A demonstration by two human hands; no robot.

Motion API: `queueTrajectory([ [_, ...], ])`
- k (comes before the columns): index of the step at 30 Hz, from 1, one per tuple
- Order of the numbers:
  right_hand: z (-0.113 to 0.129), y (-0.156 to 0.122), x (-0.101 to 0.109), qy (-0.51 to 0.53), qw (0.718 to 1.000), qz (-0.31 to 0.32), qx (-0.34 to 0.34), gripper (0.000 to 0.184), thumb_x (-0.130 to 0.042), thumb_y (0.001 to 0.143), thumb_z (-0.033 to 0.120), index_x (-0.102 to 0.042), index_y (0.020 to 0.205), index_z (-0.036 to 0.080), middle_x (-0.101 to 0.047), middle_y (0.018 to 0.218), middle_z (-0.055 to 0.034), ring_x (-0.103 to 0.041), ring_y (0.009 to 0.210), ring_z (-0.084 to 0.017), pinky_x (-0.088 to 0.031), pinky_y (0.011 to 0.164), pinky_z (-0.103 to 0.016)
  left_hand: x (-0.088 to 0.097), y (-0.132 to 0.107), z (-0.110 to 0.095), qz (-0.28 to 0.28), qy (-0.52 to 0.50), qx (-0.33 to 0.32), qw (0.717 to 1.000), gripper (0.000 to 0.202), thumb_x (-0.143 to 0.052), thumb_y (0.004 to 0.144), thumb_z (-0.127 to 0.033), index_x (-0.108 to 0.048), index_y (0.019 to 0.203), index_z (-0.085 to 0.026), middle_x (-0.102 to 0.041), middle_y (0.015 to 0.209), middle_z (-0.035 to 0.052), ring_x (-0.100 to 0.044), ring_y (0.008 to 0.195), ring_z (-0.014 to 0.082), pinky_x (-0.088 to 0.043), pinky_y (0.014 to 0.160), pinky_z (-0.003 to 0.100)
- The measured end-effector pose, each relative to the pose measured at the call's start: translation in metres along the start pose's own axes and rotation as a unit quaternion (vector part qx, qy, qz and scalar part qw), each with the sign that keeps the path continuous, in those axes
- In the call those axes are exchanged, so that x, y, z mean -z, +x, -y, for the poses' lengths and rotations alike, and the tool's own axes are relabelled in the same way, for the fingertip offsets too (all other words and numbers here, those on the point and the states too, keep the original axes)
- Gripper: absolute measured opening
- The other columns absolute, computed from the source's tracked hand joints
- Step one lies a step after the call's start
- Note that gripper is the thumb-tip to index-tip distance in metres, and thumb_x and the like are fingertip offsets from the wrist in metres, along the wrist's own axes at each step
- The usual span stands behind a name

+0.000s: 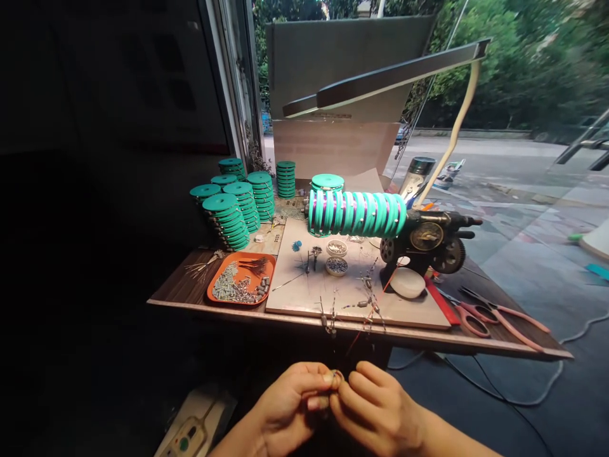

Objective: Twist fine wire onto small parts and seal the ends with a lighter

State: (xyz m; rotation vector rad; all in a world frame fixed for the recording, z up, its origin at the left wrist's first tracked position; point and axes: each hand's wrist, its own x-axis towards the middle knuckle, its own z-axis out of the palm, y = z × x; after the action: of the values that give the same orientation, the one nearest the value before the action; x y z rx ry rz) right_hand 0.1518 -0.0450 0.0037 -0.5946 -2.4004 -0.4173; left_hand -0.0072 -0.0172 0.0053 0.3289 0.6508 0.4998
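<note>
My left hand [290,403] and my right hand [378,406] meet below the table's front edge, fingertips pinched together on a tiny metal piece [335,379] that I cannot identify. A thin red line [375,304] runs from near my fingers up over the table edge toward a black hand-crank winder [425,241]. The winder carries a row of teal spools [356,212] on its shaft. Small wire rigs [368,295] lie on the pale work board [352,304].
Stacks of teal spools [233,203] stand at the table's back left. An orange tray [242,279] holds small metal parts. Two little dishes [337,257] sit mid-board. Pink scissors [495,315] lie at the right. A desk lamp [385,79] hangs overhead; a power strip [188,435] lies on the floor.
</note>
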Motion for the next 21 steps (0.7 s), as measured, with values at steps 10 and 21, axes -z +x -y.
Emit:
queueTrajectory([
  [10, 0.0, -0.007, -0.001, -0.003, 1.0, -0.011, -0.004, 0.029, -0.038, 0.084, 0.004, -0.066, 0.076, 0.007, -0.06, 0.057, -0.0066, -0.045, 0.047, -0.015, -0.033, 0.044, -0.03, 0.001, 0.004, 0.004, 0.023, -0.019, 0.021, 0.999, 0.014, -0.071, 0.059, -0.01, -0.058, 0.054, -0.007, -0.037, 0.041, -0.0072, -0.027, 0.038, 0.0003, -0.025, 0.043, 0.012],
  [21, 0.008, -0.024, 0.008, 0.035, 0.998, -0.027, -0.043, 0.034, -0.035, 0.088, 0.005, -0.063, 0.071, 0.009, -0.058, 0.052, -0.0059, -0.049, 0.049, -0.014, -0.037, 0.047, -0.028, 0.003, 0.004, 0.005, 0.037, -0.016, 0.02, 0.999, 0.004, -0.065, 0.067, -0.004, -0.064, 0.063, -0.005, -0.059, 0.074, 0.003, -0.029, 0.038, -0.0028, -0.035, 0.05, 0.015],
])
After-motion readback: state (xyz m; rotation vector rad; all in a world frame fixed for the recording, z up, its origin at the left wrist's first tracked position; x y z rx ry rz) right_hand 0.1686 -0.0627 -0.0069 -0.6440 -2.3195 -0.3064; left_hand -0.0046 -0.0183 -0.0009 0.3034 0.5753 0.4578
